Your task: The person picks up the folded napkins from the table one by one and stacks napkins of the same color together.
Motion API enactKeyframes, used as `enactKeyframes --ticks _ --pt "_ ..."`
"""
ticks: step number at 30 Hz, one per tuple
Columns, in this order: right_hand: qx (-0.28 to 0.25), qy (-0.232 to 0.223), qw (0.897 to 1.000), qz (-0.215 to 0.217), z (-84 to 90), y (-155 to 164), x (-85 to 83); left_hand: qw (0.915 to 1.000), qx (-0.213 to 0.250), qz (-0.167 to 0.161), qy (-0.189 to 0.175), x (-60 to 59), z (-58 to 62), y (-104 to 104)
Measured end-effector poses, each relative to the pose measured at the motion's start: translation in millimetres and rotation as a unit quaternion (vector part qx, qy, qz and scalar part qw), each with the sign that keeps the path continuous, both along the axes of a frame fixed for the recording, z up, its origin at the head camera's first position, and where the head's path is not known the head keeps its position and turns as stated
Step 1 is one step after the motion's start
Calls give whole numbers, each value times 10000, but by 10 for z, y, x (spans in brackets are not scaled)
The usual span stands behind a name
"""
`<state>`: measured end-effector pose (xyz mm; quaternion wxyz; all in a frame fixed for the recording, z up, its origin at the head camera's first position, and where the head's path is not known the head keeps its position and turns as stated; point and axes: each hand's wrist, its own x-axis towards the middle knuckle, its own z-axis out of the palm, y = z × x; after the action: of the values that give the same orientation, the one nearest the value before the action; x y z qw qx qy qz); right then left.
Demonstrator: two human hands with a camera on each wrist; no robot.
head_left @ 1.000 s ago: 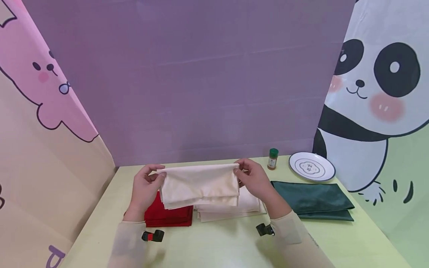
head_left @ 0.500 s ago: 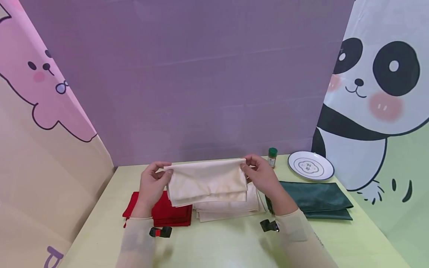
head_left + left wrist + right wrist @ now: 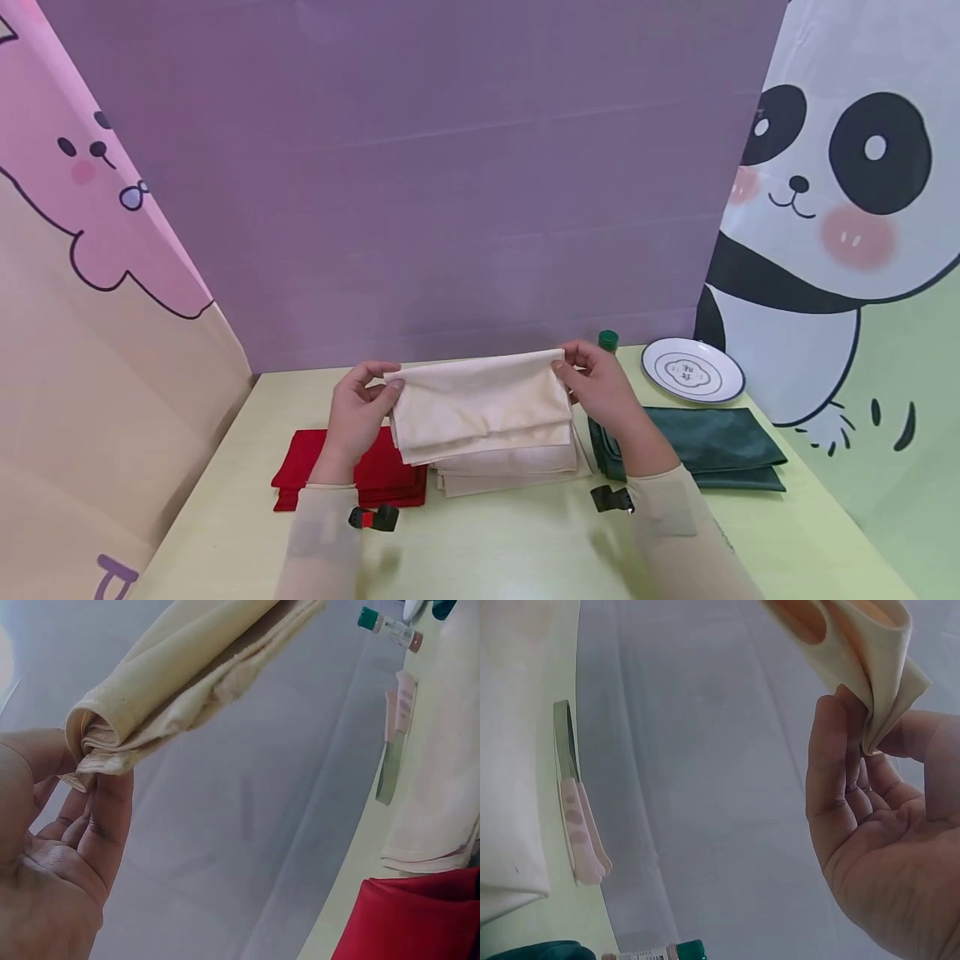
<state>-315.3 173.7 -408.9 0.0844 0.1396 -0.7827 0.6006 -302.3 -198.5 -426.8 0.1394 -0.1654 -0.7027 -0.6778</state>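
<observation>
A folded cream cloth [image 3: 480, 404] hangs in the air between both hands, its layers drooping below a taut top edge. The left hand [image 3: 362, 417] pinches its upper left corner between thumb and fingers. At the upper right corner the right hand [image 3: 603, 392] pinches it too. Rolled folds of the same cloth [image 3: 150, 697] show end-on in the left wrist view. Underneath, on the table, lies another folded cream cloth [image 3: 510, 473], partly covered by the held one. A folded red cloth [image 3: 386, 475] lies behind the left forearm, and a folded dark green cloth [image 3: 720, 442] beyond the right.
A white plate [image 3: 693, 371] with a dark rim stands at the back right. Beside it is a green-capped bottle [image 3: 608, 340], mostly hidden by the right hand. Pink-handled tongs [image 3: 581, 832] lie behind the table's cream cloth. A purple backdrop [image 3: 420, 183] rises behind the table [image 3: 480, 550].
Both hands have moved right and the right one slightly up, carrying the held cream cloth along. More of the red cloth shows now; the bottle has become mostly covered by the right hand.
</observation>
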Motion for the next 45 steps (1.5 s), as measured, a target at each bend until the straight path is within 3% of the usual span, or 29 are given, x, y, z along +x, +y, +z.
enactKeyframes --ticks 18,36,45 --pt "138 -365 9990 220 -52 166 -42 9996 234 68 -171 -128 -245 189" --pt "602 -912 9919 642 -302 291 -185 9946 -401 364 -883 -219 -529 265" --pt "1175 -1022 9870 385 -425 314 -224 9917 -751 406 -964 -294 -686 295"
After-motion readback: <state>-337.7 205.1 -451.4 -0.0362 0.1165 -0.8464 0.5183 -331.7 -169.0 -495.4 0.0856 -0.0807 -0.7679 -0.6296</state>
